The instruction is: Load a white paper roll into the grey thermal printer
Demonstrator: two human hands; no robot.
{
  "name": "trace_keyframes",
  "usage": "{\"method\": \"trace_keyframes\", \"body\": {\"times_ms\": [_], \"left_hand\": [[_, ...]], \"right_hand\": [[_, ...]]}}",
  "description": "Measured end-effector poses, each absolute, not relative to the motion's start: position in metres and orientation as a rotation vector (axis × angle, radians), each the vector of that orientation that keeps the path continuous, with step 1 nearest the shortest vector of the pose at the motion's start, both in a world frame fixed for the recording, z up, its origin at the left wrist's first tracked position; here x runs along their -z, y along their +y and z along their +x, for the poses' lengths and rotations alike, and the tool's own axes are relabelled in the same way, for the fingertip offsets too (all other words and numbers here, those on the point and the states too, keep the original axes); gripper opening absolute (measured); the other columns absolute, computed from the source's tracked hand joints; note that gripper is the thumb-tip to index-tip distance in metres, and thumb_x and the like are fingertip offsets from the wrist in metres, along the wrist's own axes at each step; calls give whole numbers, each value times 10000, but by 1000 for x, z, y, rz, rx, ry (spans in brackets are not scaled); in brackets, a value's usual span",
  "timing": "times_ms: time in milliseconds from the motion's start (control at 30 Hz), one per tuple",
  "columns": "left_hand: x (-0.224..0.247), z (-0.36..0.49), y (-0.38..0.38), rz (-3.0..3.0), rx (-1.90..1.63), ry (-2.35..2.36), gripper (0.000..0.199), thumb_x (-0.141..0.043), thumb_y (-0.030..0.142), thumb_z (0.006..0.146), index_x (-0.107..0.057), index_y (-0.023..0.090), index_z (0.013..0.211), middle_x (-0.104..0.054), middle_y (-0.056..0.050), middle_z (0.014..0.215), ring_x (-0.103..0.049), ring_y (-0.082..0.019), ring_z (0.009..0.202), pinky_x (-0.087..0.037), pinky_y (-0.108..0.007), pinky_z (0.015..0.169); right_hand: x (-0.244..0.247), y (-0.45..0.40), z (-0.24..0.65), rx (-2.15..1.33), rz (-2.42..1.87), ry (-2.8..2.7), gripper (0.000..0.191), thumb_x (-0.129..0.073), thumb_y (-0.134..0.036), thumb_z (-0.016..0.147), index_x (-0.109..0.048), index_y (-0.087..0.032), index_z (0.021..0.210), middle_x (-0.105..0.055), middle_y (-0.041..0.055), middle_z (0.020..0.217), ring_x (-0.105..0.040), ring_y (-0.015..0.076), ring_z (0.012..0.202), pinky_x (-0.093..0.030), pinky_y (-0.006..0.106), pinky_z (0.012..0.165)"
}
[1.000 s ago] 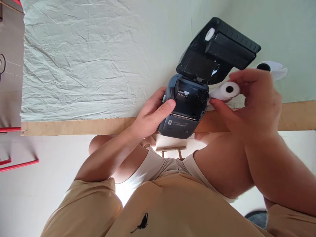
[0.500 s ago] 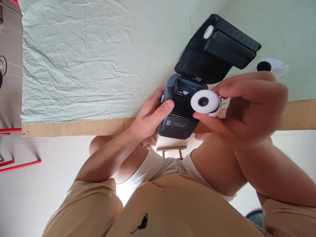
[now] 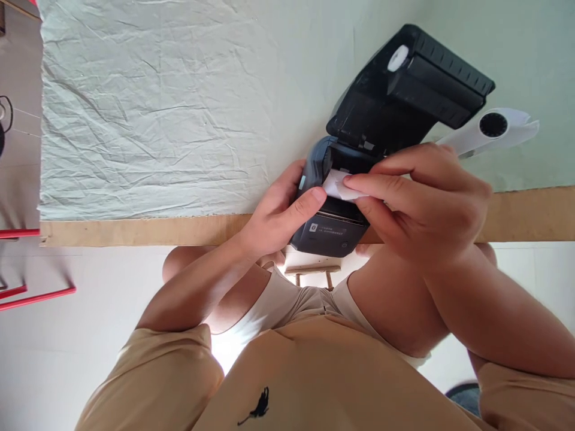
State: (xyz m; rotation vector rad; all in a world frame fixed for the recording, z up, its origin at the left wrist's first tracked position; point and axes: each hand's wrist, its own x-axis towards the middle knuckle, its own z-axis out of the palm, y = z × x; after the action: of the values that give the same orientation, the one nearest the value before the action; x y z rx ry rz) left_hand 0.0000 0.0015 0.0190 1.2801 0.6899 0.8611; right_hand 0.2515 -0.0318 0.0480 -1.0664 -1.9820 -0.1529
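Note:
A dark label printer (image 3: 330, 230) with its lid (image 3: 404, 90) swung up rests at the table's front edge. My left hand (image 3: 283, 209) grips its left side, the thumb over the rim of the compartment. Inside that compartment sits a white paper roll (image 3: 335, 184), partly covered by my fingers. My right hand (image 3: 422, 203) is closed on the roll, its fingertips pressed on the paper. A white roller end (image 3: 398, 58) shows on the inside of the lid.
A curled white paper strip with a black round piece (image 3: 493, 124) lies behind my right hand. Pale green cloth (image 3: 157, 120) covers the table, with a bare wooden edge (image 3: 135, 232) in front. Red metal bars (image 3: 40, 297) stand on the floor at left.
My right hand has moved left and lowered the paper roll into the printer's compartment, turning it. The printer and its lid have shifted slightly to the right.

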Motion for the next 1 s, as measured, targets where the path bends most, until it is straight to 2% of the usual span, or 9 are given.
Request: {"method": "trace_keyframes", "body": {"times_ms": [133, 233, 333, 433, 633, 700, 800, 900, 1000], "left_hand": [[-22, 1, 0, 1255, -879, 674, 594, -850, 836, 1136, -867, 264, 1293, -821, -62, 1135, -744, -245, 986, -668, -383, 887], [-23, 0, 0, 1252, -885, 673, 532, -832, 768, 1182, -886, 254, 1310, -830, -64, 1149, -778, -243, 1014, -683, -376, 918], [-24, 1, 1, 1252, -869, 732, 748, -919, 871, 1078, -857, 272, 1521, -879, -101, 1294, -865, -316, 1161, -740, -441, 998], [-24, 3, 5, 1253, -861, 769, 1057, -1075, 894, 893, -741, 312, 1711, -871, -128, 1491, -902, -418, 1374, -776, -543, 1136], [-18, 3, 11, 1312, -877, 679, 1007, -1065, 777, 926, -680, 320, 1737, -849, -106, 1680, -852, -448, 1574, -754, -567, 1306], [-12, 1, 13, 1310, -848, 638, 1105, -1090, 763, 876, -632, 318, 1777, -844, -123, 1696, -863, -475, 1557, -782, -580, 1246], [-3, -2, 16, 1299, -781, 680, 1355, -1121, 810, 763, -505, 350, 1878, -858, -131, 1590, -900, -505, 1450, -810, -602, 1086], [1, -4, 18, 1295, -721, 717, 1534, -1152, 806, 680, -377, 380, 1934, -856, -118, 1490, -917, -496, 1353, -798, -591, 1006], [-2, -4, 15, 1270, -662, 687, 1660, -1195, 740, 637, -272, 384, 1970, -864, -110, 1448, -935, -448, 1208, -781, -536, 925]], "right_hand": [[-50, -33, 245, 161, -1023, -1882, 211, -820, -150, 1177, -788, -337, 1270, -847, -72, 900, -804, 191, 796, -541, 431, 766], [-54, -34, 250, 13, -913, -2061, 174, -879, -258, 1192, -772, -334, 1306, -903, -72, 986, -877, 199, 934, -601, 424, 841], [-58, -35, 260, -85, -850, -2162, 216, -904, -321, 1189, -791, -312, 1373, -951, -45, 1099, -917, 217, 1053, -619, 433, 914], [-58, -37, 262, -148, -877, -2131, 255, -870, -222, 1155, -788, -327, 1373, -955, -43, 1106, -926, 239, 1050, -625, 442, 938], [-56, -39, 256, -103, -942, -1951, 206, -710, -161, 1186, -761, -347, 1259, -905, -55, 995, -885, 237, 955, -637, 453, 866], [-55, -37, 258, -70, -977, -1849, 224, -713, -187, 1167, -778, -350, 1307, -885, -21, 1036, -848, 246, 931, -651, 452, 825], [-53, -37, 264, -92, -1125, -1729, 362, -748, -335, 1155, -783, -386, 1511, -827, 64, 1313, -842, 302, 1121, -689, 481, 848], [-51, -41, 267, -250, -1255, -1725, 572, -810, -473, 1157, -685, -471, 1715, -728, 91, 1576, -828, 364, 1391, -762, 537, 977], [-48, -49, 263, -370, -1271, -1795, 675, -866, -556, 1143, -627, -482, 1769, -723, 92, 1614, -796, 390, 1531, -802, 577, 1102]]}}
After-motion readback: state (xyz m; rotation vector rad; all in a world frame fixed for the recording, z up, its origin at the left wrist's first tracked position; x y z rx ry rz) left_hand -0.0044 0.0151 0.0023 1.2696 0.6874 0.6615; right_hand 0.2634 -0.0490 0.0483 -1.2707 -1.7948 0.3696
